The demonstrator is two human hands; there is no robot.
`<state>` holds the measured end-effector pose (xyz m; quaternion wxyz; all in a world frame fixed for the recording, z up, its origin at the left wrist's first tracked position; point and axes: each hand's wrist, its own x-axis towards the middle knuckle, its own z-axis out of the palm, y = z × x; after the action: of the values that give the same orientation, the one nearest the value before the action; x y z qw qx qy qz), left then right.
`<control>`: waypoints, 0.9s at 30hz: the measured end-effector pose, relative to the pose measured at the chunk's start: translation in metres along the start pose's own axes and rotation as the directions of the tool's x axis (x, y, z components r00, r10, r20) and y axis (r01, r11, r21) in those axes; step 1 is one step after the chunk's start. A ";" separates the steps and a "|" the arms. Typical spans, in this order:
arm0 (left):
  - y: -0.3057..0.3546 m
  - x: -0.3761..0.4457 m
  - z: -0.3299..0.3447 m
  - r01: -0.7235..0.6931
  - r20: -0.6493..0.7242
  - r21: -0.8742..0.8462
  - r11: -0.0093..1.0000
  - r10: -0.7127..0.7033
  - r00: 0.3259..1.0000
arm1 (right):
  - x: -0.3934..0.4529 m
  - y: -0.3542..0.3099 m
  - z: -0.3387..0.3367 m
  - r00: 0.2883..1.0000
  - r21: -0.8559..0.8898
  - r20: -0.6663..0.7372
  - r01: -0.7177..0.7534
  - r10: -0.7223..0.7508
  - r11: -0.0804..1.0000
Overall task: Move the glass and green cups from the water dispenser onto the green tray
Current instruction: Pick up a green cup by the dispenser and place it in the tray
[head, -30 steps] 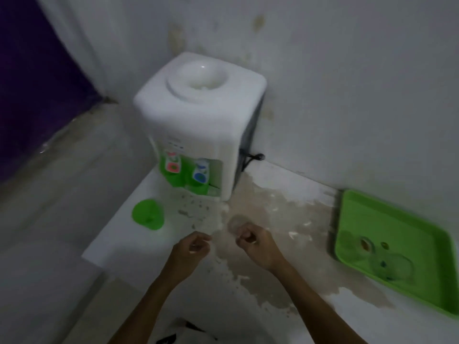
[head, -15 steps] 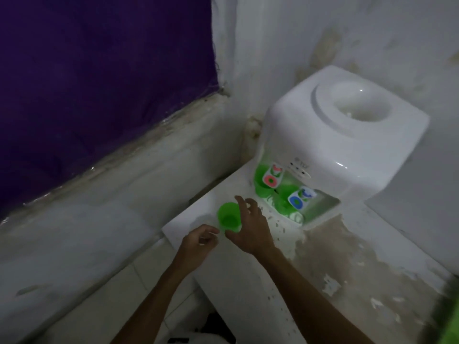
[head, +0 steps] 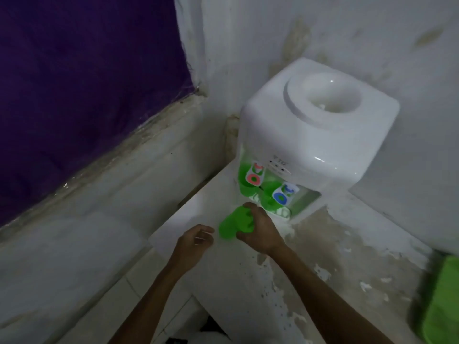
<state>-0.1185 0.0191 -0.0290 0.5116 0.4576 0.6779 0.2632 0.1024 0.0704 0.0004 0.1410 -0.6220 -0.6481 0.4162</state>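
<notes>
My right hand (head: 260,232) is closed around a green cup (head: 232,225), which tilts on its side just above the white counter (head: 285,306), in front of the white water dispenser (head: 318,135). Two more green cups (head: 244,191) stand in the dispenser's recess under the red and blue taps. My left hand (head: 195,242) hovers beside the held cup, fingers loosely curled, holding nothing. A blurred corner of the green tray (head: 442,301) shows at the right edge. I see no glass.
The counter's left edge drops to a tiled floor (head: 124,294) below my left arm. A white wall stands behind the dispenser, and a purple curtain (head: 74,83) hangs at the upper left. The counter surface is stained and peeling.
My right hand has closed on the green cup and tipped it off the counter. The view has shifted slightly closer; my left hand stays beside it.
</notes>
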 end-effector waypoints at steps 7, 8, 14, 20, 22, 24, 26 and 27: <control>0.056 -0.002 0.059 0.055 0.343 -0.236 0.970 0.030 0.939 | -0.067 0.036 -0.058 0.978 0.569 -0.011 -0.165 0.208 0.806; 0.062 -0.003 0.069 0.051 0.387 -0.257 0.965 0.054 0.920 | -0.078 0.040 -0.063 0.973 0.621 -0.018 -0.169 0.229 0.766; 0.086 -0.018 0.130 0.048 0.459 -0.286 0.957 0.092 0.884 | -0.135 0.081 -0.074 0.931 0.802 -0.051 -0.177 0.361 0.571; 0.101 -0.048 0.186 -0.016 0.520 -0.198 0.980 0.119 0.846 | -0.194 0.119 -0.089 0.887 0.790 -0.112 -0.194 0.448 0.582; 0.107 -0.057 0.206 -0.053 0.524 -0.168 0.984 0.135 0.841 | -0.213 0.135 -0.099 0.841 0.791 -0.192 -0.172 0.505 0.587; 0.115 -0.067 0.227 -0.085 0.540 -0.141 0.986 0.149 0.829 | -0.231 0.152 -0.111 0.772 0.796 -0.294 -0.128 0.563 0.591; 0.126 -0.078 0.255 -0.130 0.563 -0.120 0.984 0.175 0.808 | -0.253 0.172 -0.127 0.693 0.799 -0.381 -0.086 0.612 0.595; 0.130 -0.081 0.268 -0.145 0.564 -0.120 0.982 0.187 0.804 | -0.262 0.181 -0.134 0.662 0.793 -0.410 -0.081 0.627 0.604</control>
<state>0.1824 -0.0254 0.0248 0.6823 0.5547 0.4403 0.1811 0.3694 -0.1444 0.0408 0.4962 -0.7427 -0.1887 0.4081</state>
